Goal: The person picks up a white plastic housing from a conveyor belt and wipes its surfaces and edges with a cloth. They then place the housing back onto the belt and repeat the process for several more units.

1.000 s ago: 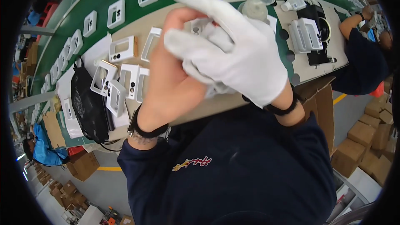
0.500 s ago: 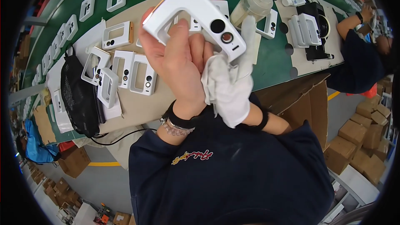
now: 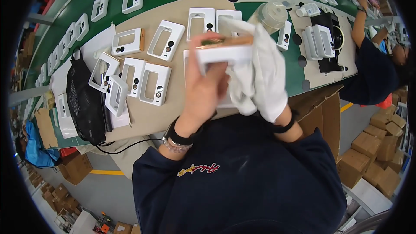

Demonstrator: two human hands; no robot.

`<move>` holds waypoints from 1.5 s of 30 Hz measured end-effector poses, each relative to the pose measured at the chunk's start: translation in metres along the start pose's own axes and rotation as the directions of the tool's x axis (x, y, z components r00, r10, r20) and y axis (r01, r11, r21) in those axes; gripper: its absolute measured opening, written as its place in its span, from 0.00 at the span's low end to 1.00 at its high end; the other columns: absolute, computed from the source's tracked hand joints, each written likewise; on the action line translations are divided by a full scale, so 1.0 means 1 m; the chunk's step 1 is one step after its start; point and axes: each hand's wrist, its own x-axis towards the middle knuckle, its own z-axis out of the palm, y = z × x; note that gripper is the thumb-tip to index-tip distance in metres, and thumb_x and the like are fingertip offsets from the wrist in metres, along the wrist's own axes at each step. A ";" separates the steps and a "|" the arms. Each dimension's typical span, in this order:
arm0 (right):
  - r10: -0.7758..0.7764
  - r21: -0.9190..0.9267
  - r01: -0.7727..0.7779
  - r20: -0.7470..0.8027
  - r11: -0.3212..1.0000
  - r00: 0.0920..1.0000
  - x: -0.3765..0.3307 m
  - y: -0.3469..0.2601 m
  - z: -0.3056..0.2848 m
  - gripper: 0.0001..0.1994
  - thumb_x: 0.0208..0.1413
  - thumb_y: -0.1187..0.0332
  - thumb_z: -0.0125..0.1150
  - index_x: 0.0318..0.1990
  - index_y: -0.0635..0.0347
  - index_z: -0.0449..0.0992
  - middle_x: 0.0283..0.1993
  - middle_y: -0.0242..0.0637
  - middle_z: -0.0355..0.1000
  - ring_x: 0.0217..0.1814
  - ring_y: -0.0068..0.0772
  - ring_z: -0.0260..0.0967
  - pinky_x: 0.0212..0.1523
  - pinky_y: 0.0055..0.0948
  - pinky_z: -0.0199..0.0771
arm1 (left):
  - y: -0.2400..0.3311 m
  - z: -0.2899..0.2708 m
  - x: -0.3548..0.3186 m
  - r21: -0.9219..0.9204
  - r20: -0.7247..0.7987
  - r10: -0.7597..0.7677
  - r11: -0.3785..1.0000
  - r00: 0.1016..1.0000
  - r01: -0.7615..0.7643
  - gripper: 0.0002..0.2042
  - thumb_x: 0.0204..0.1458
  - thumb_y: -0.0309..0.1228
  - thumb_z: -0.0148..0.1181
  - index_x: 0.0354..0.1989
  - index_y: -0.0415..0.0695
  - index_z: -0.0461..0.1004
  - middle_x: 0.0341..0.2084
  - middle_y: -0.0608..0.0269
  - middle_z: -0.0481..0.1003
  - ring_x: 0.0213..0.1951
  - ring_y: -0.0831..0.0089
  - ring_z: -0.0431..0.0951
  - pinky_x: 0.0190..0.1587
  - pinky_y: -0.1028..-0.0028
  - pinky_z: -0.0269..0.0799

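A white plastic frame housing with a copper-coloured side is held up in front of me, slightly blurred, with that side uppermost. My bare left hand is closed around its left end. At the other end, my right hand, in a loose white cloth glove, grips the housing; the glove's folds hide most of its fingers. Below and behind my hands, more white housings stand on the beige mat, one of them left of the held piece. Another housing lies just beyond it.
Further housings line the green belt at the back. A black mesh bag lies at the left. To the right are a clear plastic container, a small white bottle and a black stand. A cardboard box borders the table; a co-worker is beyond.
The held housing has turned from showing its face with round dots to showing its copper-coloured side. My gloved right hand has come up and right and now grips its right end.
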 end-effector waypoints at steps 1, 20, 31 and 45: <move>0.080 0.050 -0.086 0.127 0.995 0.989 0.009 -0.001 -0.007 0.18 0.48 0.70 0.50 0.47 0.65 0.63 0.36 0.37 0.66 0.33 0.19 0.63 0.33 0.18 0.65 | 0.002 -0.004 -0.001 -0.002 0.005 -0.005 1.000 1.000 0.005 0.18 0.47 0.19 0.41 0.47 0.48 0.54 0.22 0.67 0.62 0.10 0.86 0.50 0.11 0.83 0.46; -0.104 -0.120 0.187 0.499 0.975 0.860 -0.011 -0.013 -0.006 0.28 0.38 0.73 0.55 0.53 0.62 0.60 0.35 0.35 0.70 0.31 0.31 0.69 0.30 0.22 0.67 | 0.022 -0.017 -0.004 -0.523 0.149 0.018 0.850 0.989 0.063 0.25 0.54 0.42 0.36 0.57 0.42 0.45 0.49 0.53 0.60 0.48 0.65 0.64 0.48 0.67 0.61; -0.536 -0.244 0.597 0.274 0.764 0.798 0.041 0.006 -0.002 0.16 0.39 0.67 0.55 0.40 0.56 0.69 0.37 0.35 0.68 0.35 0.35 0.67 0.31 0.25 0.67 | -0.004 -0.012 -0.011 -0.553 0.189 0.069 0.832 0.980 0.048 0.30 0.52 0.49 0.39 0.57 0.40 0.46 0.49 0.53 0.59 0.50 0.65 0.62 0.50 0.67 0.60; 0.530 0.732 -0.586 0.362 0.348 0.767 -0.013 -0.013 -0.007 0.13 0.49 0.69 0.51 0.43 0.64 0.69 0.33 0.30 0.69 0.25 0.15 0.62 0.25 0.17 0.65 | -0.004 -0.003 0.027 -0.120 -0.031 0.421 0.899 0.907 -0.421 0.31 0.45 0.37 0.53 0.55 0.38 0.48 0.46 0.51 0.62 0.47 0.64 0.64 0.47 0.72 0.59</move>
